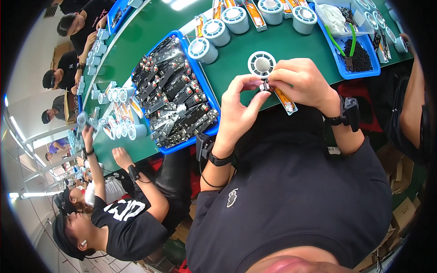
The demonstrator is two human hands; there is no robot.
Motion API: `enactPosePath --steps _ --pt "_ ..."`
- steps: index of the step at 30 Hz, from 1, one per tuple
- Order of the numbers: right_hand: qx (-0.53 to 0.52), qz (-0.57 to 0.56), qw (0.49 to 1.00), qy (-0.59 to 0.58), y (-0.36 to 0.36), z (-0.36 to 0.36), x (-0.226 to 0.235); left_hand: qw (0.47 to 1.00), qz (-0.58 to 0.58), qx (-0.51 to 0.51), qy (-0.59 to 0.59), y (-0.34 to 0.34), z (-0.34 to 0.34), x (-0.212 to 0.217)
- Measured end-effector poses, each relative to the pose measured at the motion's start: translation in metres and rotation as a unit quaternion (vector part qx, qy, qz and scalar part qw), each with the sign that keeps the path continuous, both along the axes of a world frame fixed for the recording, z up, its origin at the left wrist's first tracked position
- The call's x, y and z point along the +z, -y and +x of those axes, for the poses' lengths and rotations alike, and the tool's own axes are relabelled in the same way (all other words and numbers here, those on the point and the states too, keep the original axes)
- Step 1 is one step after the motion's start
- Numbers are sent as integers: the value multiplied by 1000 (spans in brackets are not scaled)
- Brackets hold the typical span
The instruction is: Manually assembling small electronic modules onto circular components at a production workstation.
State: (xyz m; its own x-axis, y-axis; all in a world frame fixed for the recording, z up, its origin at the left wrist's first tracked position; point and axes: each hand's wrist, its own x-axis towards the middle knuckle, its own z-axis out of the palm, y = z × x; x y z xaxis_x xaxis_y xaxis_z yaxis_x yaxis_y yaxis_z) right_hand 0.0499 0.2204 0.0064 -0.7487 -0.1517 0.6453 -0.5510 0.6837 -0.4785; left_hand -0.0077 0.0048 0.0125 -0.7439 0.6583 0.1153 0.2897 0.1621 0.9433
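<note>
Your left grip point(242, 103) pinches the small part point(264, 86); your right grip point(304, 83) sits beside it, its exact hold hidden. Use a light, square pinch; avoid dragging the strip point(285, 100) just below the grips or knocking the cylinder point(262, 64) just beyond them.

Brightly and evenly lit over the green bench point(232, 52), with cool white light from ceiling tubes point(41, 194) far left of the large blue tray point(205, 86). Washed to white in a glare patch above that tray; dotted with glints on the black parts point(177, 86) inside it. Much darker below and right of the tray, across the black shirt point(291, 195). Bent strongly around the tray toward a round rim, black in the corners. Fairly crisp right of the tray at left grip point(241, 102) and right grip point(305, 84), though too tiny for detail at the small part point(264, 86) between; soft left of the tray at the distant people point(57, 146).
</note>
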Motion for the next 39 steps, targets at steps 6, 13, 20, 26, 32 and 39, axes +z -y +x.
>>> enactPosePath --steps 6,13,20,26,32,39 --pt "51 25 925 375 -7 18 40 971 -28 23 237 -4 -3 8" --pt "55 -213 871 440 -18 11 25 921 -239 -37 -305 -22 -15 53" --pt "105 130 917 362 -36 2 48 911 -119 -185 -350 -47 -53 4" --pt "-63 137 936 317 -33 3 22 926 -124 -106 -342 -49 -34 -3" --pt "-67 -153 945 281 -16 19 1 946 -93 -42 -307 -53 -30 0" --pt "-52 -170 938 296 -16 35 -8 934 -112 -47 -336 -50 -31 -2"
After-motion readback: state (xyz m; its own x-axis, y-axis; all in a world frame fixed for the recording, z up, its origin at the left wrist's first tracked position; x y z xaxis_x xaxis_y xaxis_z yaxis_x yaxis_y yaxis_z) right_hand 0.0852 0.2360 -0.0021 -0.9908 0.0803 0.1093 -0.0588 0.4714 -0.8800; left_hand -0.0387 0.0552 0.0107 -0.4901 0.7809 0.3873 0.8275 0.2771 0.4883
